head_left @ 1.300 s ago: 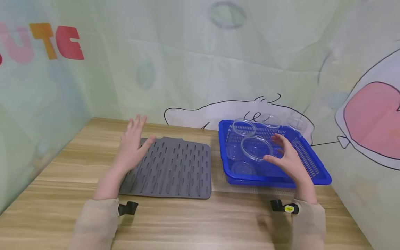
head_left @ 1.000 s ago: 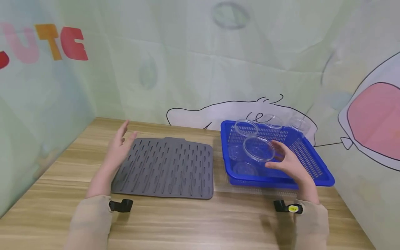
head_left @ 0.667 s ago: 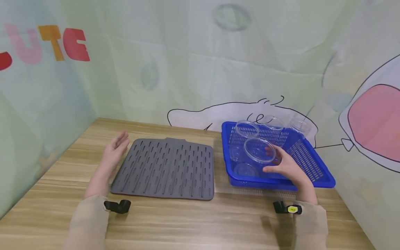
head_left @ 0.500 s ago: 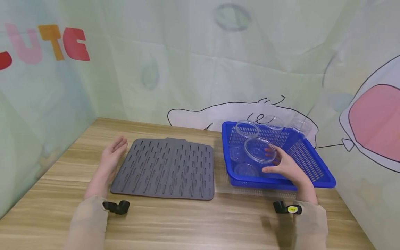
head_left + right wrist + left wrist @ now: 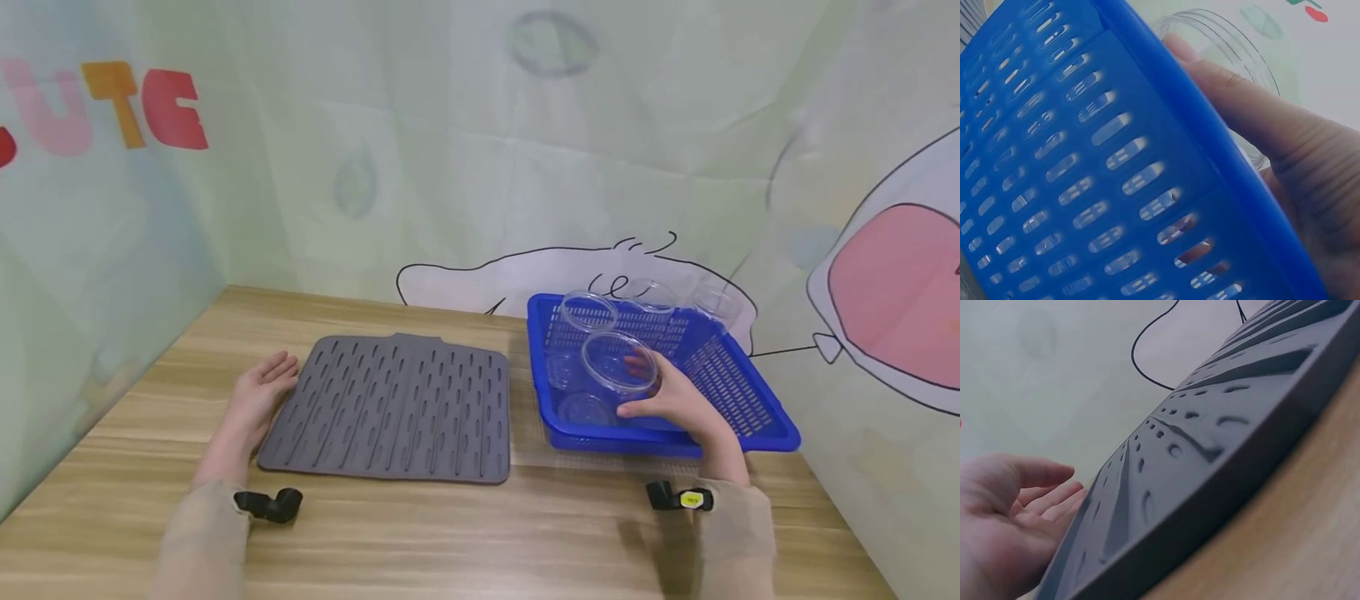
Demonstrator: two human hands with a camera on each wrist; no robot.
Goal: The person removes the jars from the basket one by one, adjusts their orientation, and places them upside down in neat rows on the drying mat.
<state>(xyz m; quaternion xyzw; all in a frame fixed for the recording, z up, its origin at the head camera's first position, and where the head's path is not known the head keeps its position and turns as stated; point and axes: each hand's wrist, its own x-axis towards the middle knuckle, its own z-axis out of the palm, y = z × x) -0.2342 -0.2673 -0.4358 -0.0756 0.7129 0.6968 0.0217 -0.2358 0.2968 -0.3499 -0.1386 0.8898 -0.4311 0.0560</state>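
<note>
Since the first earlier frame, the left hand (image 5: 258, 396) has dropped from above the mat to just beside its left edge, and the right hand (image 5: 675, 400) has closed in round a container; mat, basket and containers look unmoved.

Dark grey rectangular ridged mat (image 5: 390, 408) lies flat, left of centre on the wood-grain tabletop (image 5: 412, 533). Blue plastic slotted basket (image 5: 600, 437) sits toward the back right, by the tabletop's right edge.

Left hand: fingers loosely extended, holding nothing; contact with the mat can't be confirmed. Right hand: half open, reaching over the basket, thumb and fingers cupped about a clear round plastic container (image 5: 606, 367) inside it; can't tell whether it actually pinches.

Progress, as judged: early. Mat is laid out, but every container seen is in or at the basket, none lifted clear. Other clear round containers (image 5: 588, 312) lean along the back or lie low inside; all appear left to handle.

Hard to make out: right fingertips blur with the transparent wall; the low containers are faint, exact count unsure; rear ones fade into the pale printed backdrop (image 5: 450, 167). Basket wall fills much of the right wrist view. Tabletop's near edge is cut off.
</note>
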